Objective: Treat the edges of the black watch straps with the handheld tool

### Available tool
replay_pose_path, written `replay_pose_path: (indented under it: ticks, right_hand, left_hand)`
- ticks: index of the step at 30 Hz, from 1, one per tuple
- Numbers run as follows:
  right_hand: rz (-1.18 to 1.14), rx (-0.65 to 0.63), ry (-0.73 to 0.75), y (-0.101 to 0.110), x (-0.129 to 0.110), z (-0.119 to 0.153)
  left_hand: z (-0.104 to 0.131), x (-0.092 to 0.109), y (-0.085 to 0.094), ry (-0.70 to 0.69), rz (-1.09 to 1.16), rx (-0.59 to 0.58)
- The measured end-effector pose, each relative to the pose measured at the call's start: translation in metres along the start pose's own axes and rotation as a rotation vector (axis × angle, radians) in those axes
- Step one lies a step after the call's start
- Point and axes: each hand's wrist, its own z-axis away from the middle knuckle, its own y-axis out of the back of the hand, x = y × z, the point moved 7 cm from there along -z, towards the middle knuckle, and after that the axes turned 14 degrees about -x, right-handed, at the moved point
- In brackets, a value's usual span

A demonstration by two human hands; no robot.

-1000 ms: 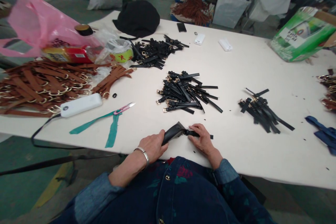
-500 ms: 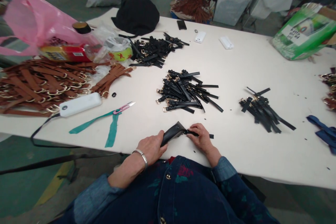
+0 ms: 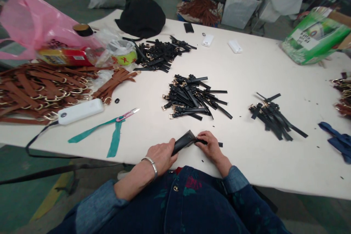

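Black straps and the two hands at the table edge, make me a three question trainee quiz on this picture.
1. True or false: the left hand grips a black tool.
2. What does the right hand press down on? A) scissors B) black strap C) phone
3. Fill in: the teal ribbon is tied to pink ____.

Key: 1 true. 2 B. 3 scissors.

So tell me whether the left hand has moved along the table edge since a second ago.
No: the left hand grips the black tool at the same spot.
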Motion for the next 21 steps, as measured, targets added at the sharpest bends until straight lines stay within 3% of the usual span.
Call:
replay_pose_path:
  ticks: [9,17,21]
  right_hand:
    - [-0.013,0.006,0.000,0.004,-0.003,0.004]
    - [0.291,0.066,0.029,-0.007,-0.016,0.013]
    - [0.319,0.072,0.003,-0.008,-0.017,0.014]
  left_hand:
    - [0.006,-0.019,-0.014,0.056,0.096,0.008]
    - [0.007,-0.018,-0.016,0.033,0.120,0.017]
    - [0.006,-0.016,-0.015,0.048,0.114,0.002]
